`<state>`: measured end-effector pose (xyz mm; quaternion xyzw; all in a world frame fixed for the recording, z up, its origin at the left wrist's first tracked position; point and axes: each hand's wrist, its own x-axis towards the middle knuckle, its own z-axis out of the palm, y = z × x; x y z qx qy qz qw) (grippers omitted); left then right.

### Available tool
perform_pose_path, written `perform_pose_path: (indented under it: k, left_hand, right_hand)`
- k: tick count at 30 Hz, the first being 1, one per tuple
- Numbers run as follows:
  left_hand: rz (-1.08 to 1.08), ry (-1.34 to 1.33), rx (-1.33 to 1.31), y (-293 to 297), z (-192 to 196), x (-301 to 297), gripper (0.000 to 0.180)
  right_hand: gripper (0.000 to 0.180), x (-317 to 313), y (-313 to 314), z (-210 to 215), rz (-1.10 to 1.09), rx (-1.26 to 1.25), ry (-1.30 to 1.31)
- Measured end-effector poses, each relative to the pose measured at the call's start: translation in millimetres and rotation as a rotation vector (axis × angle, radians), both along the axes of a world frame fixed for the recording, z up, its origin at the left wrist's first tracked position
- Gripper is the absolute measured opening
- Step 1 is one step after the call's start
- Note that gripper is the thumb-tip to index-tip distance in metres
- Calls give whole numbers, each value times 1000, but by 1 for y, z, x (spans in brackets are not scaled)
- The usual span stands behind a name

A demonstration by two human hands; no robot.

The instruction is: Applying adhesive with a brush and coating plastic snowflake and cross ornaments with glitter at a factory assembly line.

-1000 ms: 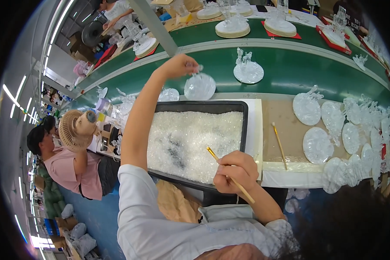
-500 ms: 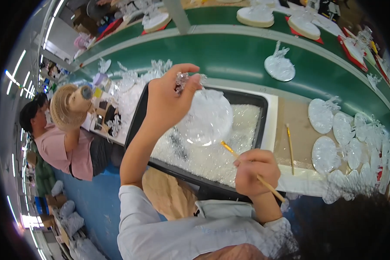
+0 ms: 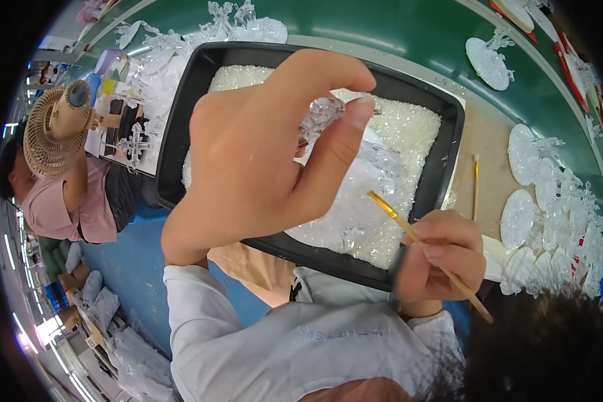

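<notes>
The person's left hand (image 3: 261,147) is curled, thumb and forefinger bent around the clear, faceted upper part of a glassy, plastic-looking ornament (image 3: 321,115). The fingertips stand a little apart, with the clear piece between the digits. Below the hand spreads the ornament's white, translucent round disc base (image 3: 352,204); the hand hides where the two parts join.

The ornament looks light and stiff, probably slick on its smooth faces, and its thin projections could snap. The thick clear part or the disc's edge seems the safest hold, with a light pinch; fine tips are best left untouched.

The right hand (image 3: 442,258) is closed around a slim wooden paintbrush with a gold-coloured collar (image 3: 395,218). Its tip points at the disc; whether it touches is unclear.

The ornament is above a black rectangular tray (image 3: 452,147) of glittering, whitish granules (image 3: 415,124); whether the disc rests on them cannot be told. To the right lie a second wooden brush (image 3: 476,187) and a crowd of similar clear ornaments on white discs (image 3: 518,218). Beyond the tray runs a green conveyor belt (image 3: 395,30). At far left, a beige fan (image 3: 50,134) stands before a co-worker in a pink shirt (image 3: 67,204).
</notes>
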<state>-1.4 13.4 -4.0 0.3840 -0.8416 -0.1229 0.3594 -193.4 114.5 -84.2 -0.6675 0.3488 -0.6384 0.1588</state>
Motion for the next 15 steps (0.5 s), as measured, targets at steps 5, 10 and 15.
perform_pose_path:
  k: [5,10,15]
  left_hand:
    - [-63,37,-38,0,1,-1,13]
    - [-57,66,-26,4,2,-1,15]
    - [-85,154,-53,2,-2,1,17]
  right_hand:
    - [17,-2,4,-4,-39,17,5]
    - [17,2,5,-4,-54,12,-20]
    - [16,5,4,-2,-24,26,0]
